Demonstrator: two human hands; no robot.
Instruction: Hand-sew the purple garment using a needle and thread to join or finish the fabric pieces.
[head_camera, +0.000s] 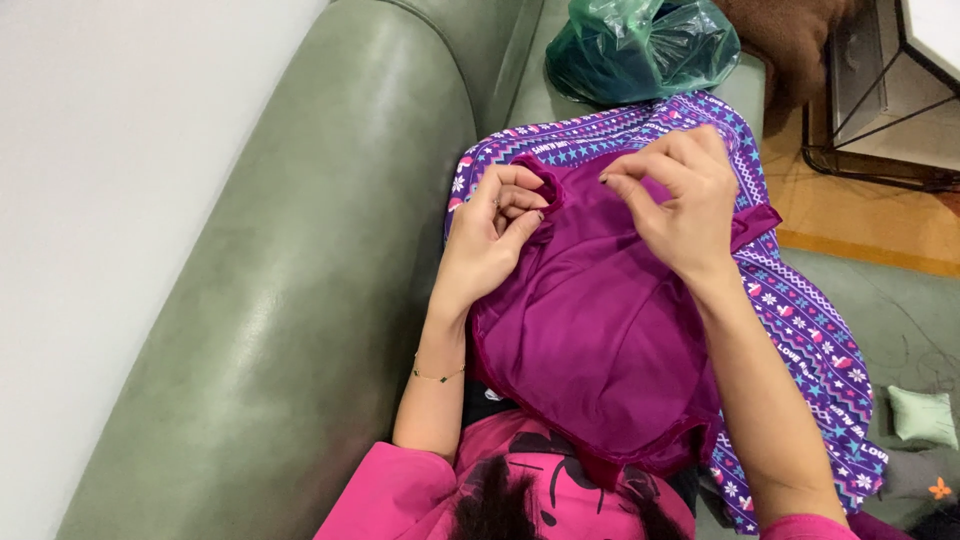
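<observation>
Needlework on the magenta cloth seemed mid-course: its upper edge at centre frame was bunched and gathered, the rest lay smooth over the patterned purple blanket on the lap. The left hand pinched the gathered fold, fingers pressed together. The right hand arched above, wrist bent, thumb and forefinger pinched on something too fine to make out.

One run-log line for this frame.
left hand: pinching magenta cloth edge | right hand: fingertips pinched above cloth | under: patterned purple blanket | seat: green sofa
</observation>
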